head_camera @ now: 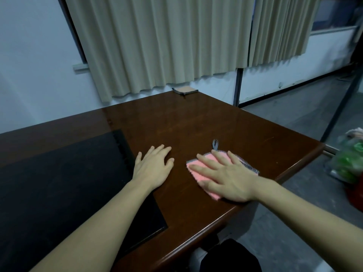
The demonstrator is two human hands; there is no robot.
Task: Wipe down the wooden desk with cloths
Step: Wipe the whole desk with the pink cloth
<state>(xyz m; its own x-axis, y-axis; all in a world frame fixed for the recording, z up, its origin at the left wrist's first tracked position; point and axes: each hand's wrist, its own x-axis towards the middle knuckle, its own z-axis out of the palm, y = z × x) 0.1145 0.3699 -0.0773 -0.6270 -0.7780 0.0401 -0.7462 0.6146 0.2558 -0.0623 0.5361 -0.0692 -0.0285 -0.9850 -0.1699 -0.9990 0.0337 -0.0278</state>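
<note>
Flat under right hand [225,177], pink cloth [198,170]

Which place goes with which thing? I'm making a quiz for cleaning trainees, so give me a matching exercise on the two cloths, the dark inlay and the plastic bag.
Things:
1. pink cloth
2. tan cloth
3. dark inlay
4. plastic bag

Places:
A. on the floor beside the desk
B. far corner of the desk, untouched
C. under the flat right hand
D. set into the desktop, beside the left hand

Pairs: 1-C, 2-B, 3-D, 4-A
</note>
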